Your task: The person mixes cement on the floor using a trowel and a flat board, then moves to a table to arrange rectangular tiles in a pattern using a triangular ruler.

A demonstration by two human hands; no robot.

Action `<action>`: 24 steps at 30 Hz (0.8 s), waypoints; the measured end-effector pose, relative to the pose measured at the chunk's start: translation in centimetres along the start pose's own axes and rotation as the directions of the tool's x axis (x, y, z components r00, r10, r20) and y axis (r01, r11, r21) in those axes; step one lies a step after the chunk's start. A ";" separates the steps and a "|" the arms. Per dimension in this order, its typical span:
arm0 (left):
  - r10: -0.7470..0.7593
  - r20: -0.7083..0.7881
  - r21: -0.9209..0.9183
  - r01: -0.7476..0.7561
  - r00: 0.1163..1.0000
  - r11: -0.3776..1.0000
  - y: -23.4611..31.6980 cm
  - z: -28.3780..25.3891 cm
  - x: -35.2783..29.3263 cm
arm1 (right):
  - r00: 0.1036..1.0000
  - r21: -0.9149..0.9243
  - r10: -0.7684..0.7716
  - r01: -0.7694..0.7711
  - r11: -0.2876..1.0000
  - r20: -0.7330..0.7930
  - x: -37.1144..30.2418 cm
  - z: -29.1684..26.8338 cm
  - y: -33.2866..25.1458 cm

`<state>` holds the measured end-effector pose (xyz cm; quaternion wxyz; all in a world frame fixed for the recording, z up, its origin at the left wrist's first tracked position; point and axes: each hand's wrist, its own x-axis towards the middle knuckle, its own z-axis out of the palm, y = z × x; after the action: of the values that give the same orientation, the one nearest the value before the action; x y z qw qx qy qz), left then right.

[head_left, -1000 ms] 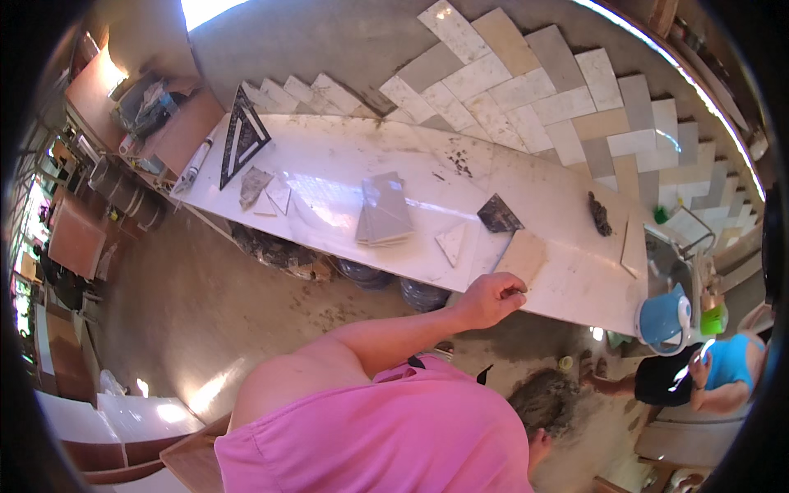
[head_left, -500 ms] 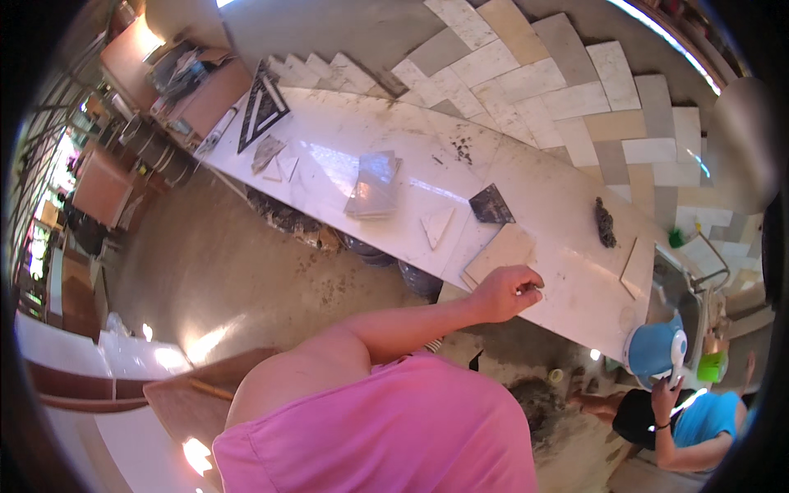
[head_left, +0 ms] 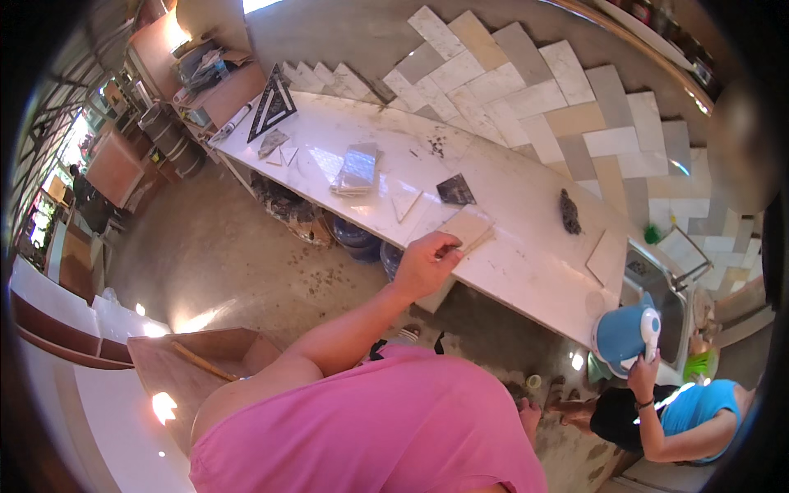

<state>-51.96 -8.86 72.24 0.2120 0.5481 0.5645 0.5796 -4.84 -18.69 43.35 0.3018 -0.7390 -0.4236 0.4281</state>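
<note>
My left hand (head_left: 431, 264) reaches over the front edge of the long white table (head_left: 526, 271), fingers curled in. Whatever they hold, if anything, is too small or hidden to make out. Just past the fingertips lies a beige tile (head_left: 467, 225), partly covered by the hand. Close by on the table are a dark square tile (head_left: 455, 190) and a pale triangular tile offcut (head_left: 406, 205). Further left sits a stack of grey tiles (head_left: 357, 169). My right hand is out of view.
At right, a person in a blue top (head_left: 701, 421) grips a blue pail-like container (head_left: 618, 333) by the sink (head_left: 664, 316). A black triangular set square (head_left: 272, 104), a dark clump (head_left: 569, 212) and a leaning tile (head_left: 606, 256) lie on the table. Rectangular floor tiles (head_left: 567, 123) spread beyond.
My view has shifted and turned, with the table's contents sliding left in the picture. My left hand has moved left along the table edge to the beige tile, fingers still curled.
</note>
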 end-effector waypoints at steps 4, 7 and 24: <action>-0.041 0.005 0.036 0.041 0.999 0.999 0.1 0.2 -1.9 | 0.993 -0.023 0.112 -0.112 0.993 0.031 -2.1 -1.0 1.4; 0.007 0.060 0.113 -0.014 0.998 0.993 0.8 1.4 -1.5 | 0.994 0.072 0.110 -0.108 0.992 -0.025 -3.6 -1.7 2.8; 0.127 0.267 -0.026 -0.125 0.955 0.992 -3.5 10.6 3.8 | 0.946 0.150 0.005 0.047 0.988 -0.324 -6.4 -3.8 -8.7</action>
<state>-45.12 -0.16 68.09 0.2513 0.6553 0.4921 0.5150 -6.42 -20.65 54.55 0.4287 -0.7688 -0.3414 0.3296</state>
